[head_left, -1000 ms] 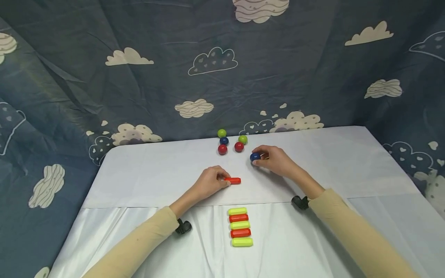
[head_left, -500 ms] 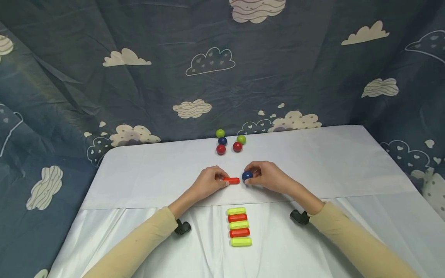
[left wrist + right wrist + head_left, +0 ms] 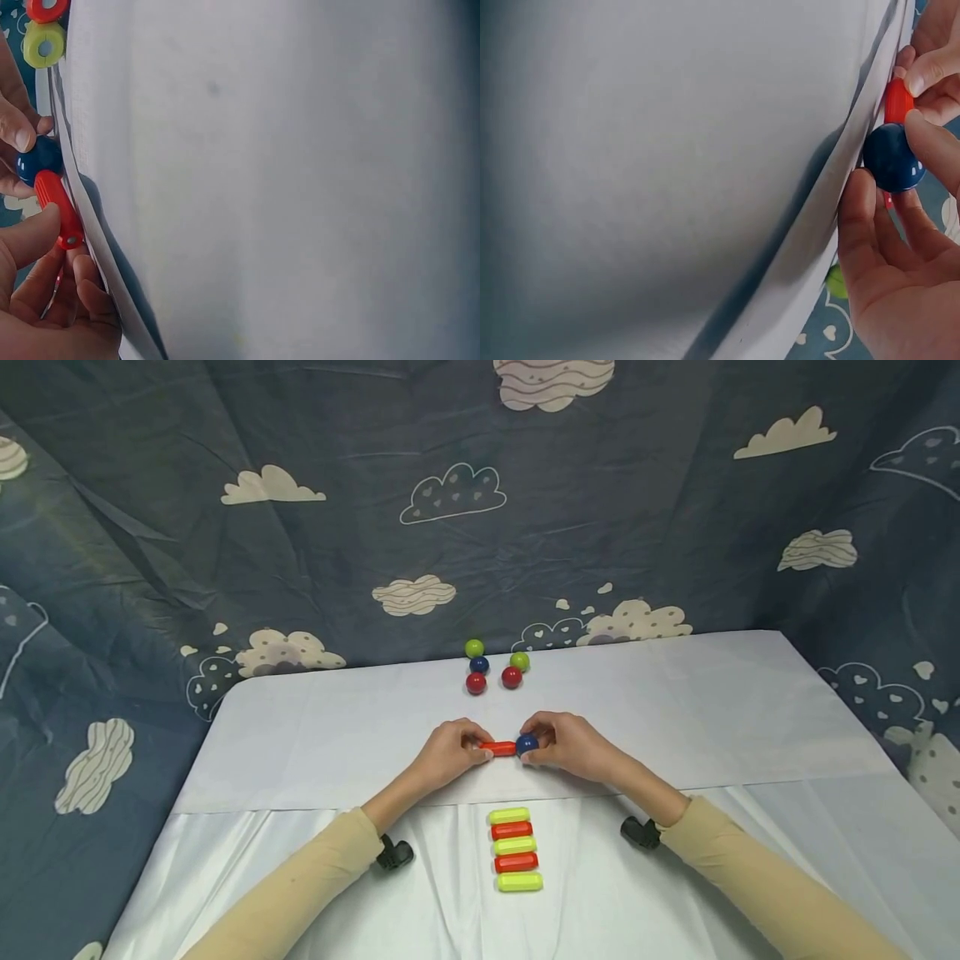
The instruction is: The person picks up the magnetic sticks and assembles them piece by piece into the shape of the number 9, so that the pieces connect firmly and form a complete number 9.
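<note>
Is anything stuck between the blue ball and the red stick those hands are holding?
No, nothing I can see. The blue ball in the right hand meets the end of the red stick in the left hand.

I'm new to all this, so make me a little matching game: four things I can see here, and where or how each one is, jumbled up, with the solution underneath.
Things:
1. held red stick
2. held blue ball
3. five unheld sticks
4. five unheld balls

Where or how:
A. near the far edge of the white tabletop
B. in the person's left grip
C. lined up, alternating yellow and red
D. in the person's right grip

Pairs: 1-B, 2-D, 3-C, 4-A
</note>
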Demonstrator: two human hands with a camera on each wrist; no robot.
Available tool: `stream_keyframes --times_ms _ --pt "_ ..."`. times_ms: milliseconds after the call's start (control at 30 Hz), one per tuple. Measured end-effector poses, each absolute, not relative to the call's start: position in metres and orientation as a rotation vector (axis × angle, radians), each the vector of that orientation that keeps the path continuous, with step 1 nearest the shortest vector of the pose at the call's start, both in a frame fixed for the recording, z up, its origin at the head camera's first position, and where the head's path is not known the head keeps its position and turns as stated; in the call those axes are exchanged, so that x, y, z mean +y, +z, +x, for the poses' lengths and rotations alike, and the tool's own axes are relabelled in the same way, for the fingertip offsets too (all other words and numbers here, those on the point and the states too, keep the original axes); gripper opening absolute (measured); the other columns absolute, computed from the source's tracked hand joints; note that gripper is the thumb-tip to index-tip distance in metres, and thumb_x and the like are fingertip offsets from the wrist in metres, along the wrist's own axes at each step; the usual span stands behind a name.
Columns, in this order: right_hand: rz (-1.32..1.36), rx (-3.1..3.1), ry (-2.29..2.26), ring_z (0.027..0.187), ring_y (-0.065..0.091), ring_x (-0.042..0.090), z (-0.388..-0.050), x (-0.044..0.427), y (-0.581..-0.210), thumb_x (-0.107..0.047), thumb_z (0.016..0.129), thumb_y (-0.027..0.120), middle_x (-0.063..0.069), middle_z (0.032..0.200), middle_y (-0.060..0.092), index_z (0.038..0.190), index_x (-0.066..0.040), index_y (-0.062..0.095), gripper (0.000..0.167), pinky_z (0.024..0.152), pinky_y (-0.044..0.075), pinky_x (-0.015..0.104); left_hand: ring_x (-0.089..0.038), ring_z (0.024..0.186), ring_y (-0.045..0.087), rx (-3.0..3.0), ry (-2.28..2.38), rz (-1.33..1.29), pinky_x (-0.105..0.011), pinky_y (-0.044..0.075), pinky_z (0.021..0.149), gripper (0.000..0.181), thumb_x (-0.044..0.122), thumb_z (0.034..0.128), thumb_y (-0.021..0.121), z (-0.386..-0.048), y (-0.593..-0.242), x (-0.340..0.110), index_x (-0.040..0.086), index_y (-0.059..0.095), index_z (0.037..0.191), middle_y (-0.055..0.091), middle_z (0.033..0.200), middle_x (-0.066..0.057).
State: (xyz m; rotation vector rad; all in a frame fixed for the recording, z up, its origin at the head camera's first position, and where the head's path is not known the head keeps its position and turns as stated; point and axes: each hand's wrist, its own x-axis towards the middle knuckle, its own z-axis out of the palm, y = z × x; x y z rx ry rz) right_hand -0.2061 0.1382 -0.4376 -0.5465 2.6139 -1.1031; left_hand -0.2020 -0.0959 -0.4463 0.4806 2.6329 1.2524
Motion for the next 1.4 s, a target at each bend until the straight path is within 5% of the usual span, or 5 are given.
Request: stream_keyframes --times_ms 1100,1400 --pt "-0.578 2.561 -1.165 0.079 0.053 0.018 -0.214 0.14 -0.442 -0.02 0.083 0.081 0.001 0.086 0.059 0.115 -0.009 0.066 0.036 0.07 0.045 0.03 -0.016 0.074 0.051 2.641 1.295 0.405 -0.028 0.041 0.066 0.014 0.013 0.0905 0.072 -0.204 -0.45 -0.095 0.009 0.074 0.104 0.062 0.09 0.0" --pt "-0.562 2.579 -1.147 0.08 0.053 0.018 -0.212 0.141 -0.442 -0.021 0.083 0.081 0.001 0.085 0.059 0.115 -0.01 0.066 0.038 0.07 0.046 0.03 -0.018 0.076 0.057 2.778 1.46 0.145 -0.027 0.047 0.064 0.021 0.014 0.093 0.068 -0.236 -0.438 -0.095 0.001 0.066 0.109 0.06 0.09 -0.007"
